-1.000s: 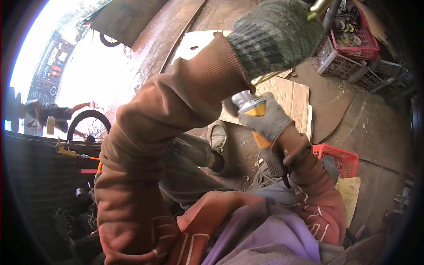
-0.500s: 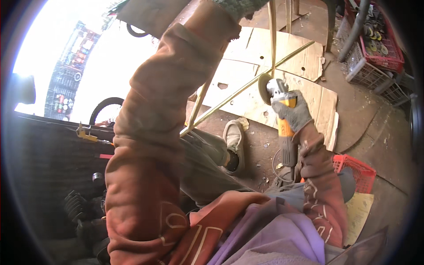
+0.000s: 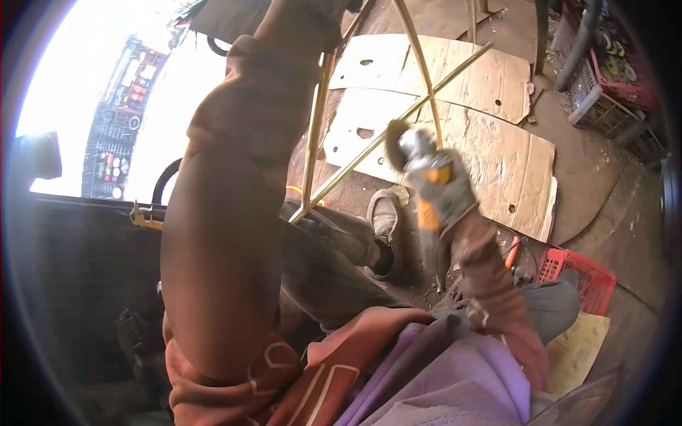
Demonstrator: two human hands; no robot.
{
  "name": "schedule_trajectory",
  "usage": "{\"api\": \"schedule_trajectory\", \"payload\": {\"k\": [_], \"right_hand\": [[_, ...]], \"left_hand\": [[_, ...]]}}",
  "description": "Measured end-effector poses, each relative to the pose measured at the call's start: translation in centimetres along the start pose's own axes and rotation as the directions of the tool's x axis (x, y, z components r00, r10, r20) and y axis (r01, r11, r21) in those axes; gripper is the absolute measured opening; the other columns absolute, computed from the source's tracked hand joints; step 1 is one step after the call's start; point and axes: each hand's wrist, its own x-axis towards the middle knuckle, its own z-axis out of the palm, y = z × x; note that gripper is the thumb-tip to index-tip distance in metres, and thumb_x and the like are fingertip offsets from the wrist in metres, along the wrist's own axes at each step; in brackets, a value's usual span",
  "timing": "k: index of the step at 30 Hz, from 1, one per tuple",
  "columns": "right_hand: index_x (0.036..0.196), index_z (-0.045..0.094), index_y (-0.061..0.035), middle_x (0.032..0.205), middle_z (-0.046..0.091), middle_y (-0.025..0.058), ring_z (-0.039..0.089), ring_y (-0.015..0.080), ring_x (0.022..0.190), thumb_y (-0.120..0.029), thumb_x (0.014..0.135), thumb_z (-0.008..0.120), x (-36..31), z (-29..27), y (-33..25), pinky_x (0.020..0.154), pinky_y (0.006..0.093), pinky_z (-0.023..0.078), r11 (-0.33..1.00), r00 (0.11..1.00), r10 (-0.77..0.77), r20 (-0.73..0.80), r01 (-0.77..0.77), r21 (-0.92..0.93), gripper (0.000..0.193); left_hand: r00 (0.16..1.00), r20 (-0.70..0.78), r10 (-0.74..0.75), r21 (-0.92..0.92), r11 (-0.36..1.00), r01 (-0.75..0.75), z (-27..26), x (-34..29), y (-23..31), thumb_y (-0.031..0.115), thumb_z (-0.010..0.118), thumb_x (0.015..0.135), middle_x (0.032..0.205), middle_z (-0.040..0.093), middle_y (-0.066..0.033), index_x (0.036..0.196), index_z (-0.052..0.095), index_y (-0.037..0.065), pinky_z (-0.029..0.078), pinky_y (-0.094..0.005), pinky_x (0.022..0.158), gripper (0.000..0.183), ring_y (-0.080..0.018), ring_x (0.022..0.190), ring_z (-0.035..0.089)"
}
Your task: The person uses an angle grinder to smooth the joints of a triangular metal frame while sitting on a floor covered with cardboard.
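My right hand (image 3: 457,197), in a grey glove, is wrapped round an angle grinder (image 3: 428,215) with a yellow-orange and black body. Its round disc (image 3: 395,145) overlaps a slanting bar of a thin gold-coloured metal frame (image 3: 462,69); whether they touch I cannot tell. My left arm, in a rust-red sleeve, stretches up to the top edge, beside the frame's upright bars. Only a dark part of my left hand (image 3: 328,10) shows there, and its fingers are hidden.
Flat cardboard sheets (image 3: 490,153) lie on the brown floor beneath the frame. A red plastic basket (image 3: 584,278) stands by my right leg. Stacked crates (image 3: 604,106) with small parts are at the far right. A yellow clamp-like tool (image 3: 145,219) sits at the left, by a dark surface.
The grinder in my right hand has moved left along the slanting bar, its disc leaving the place near the bars' crossing. My left arm has shifted left, and the view has moved slightly.
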Motion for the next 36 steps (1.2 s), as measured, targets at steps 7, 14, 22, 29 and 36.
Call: {"api": "schedule_trajectory", "payload": {"k": [7, 14, 22, 29, 36], "right_hand": [[0.126, 0.043, -0.0060, 0.114, 0.065, 0.0110, 0.066, 0.0153, 0.098, -0.009, 0.078, 0.085, -2.4, 3.9, 1.0, 0.082, 0.0311, 0.059, 0.996, 0.965, -0.016, 0.263, 0.038, -0.077, 0.064], [0.120, 0.047, -0.0023, 0.110, 0.066, 0.0120, 0.067, 0.0146, 0.093, -0.006, 0.078, 0.085, -2.4, 4.4, 0.5, 0.075, 0.0277, 0.059, 0.985, 0.976, 0.082, 0.201, -0.110, 0.130, 0.056], [0.126, 0.048, -0.0110, 0.113, 0.066, 0.0099, 0.067, 0.0172, 0.101, -0.010, 0.078, 0.086, -0.4, 2.8, 4.3, 0.083, 0.0313, 0.060, 0.998, 0.961, -0.058, 0.269, 0.053, 0.025, 0.061], [0.127, 0.046, -0.0107, 0.111, 0.062, 0.0106, 0.065, 0.0149, 0.097, -0.002, 0.084, 0.078, 1.8, 3.3, 7.7, 0.083, 0.0348, 0.061, 0.944, 0.939, -0.164, 0.303, 0.060, 0.325, 0.054], [0.113, 0.051, -0.0072, 0.111, 0.065, 0.0115, 0.066, 0.0152, 0.089, -0.007, 0.081, 0.081, 6.5, 1.6, 7.9, 0.070, 0.0296, 0.059, 0.843, 0.936, -0.081, 0.342, -0.119, 0.525, 0.044]], "left_hand": [[0.999, -0.024, -0.029, 0.009, 1.000, 0.029, -0.7, 0.3, -1.4, 0.035, 0.064, 0.090, 0.064, 0.055, -0.0054, 0.085, 0.065, 0.004, 0.043, -0.0342, 0.046, 0.032, -0.0183, 0.052, 0.054], [0.997, -0.062, -0.043, 0.036, 0.998, 0.046, -1.5, 0.7, -2.3, 0.036, 0.066, 0.089, 0.064, 0.053, -0.0049, 0.084, 0.065, 0.004, 0.041, -0.0337, 0.045, 0.032, -0.0172, 0.051, 0.052], [0.990, -0.131, -0.048, 0.230, 0.970, 0.078, -0.2, 1.8, -2.1, 0.036, 0.067, 0.086, 0.068, 0.055, -0.0055, 0.087, 0.068, 0.004, 0.040, -0.0343, 0.046, 0.032, -0.0170, 0.053, 0.052], [0.971, -0.120, -0.208, -0.116, 0.974, 0.195, -3.0, 6.4, -10.7, 0.042, 0.076, 0.088, 0.054, 0.043, 0.0064, 0.089, 0.073, 0.006, 0.028, -0.0243, 0.036, 0.035, -0.0064, 0.039, 0.037], [0.971, -0.087, -0.224, -0.193, 0.960, 0.205, -4.1, 6.8, -13.4, 0.027, 0.072, 0.091, 0.056, 0.043, 0.0075, 0.097, 0.071, 0.006, 0.028, -0.0237, 0.037, 0.022, -0.0043, 0.041, 0.037]]}}
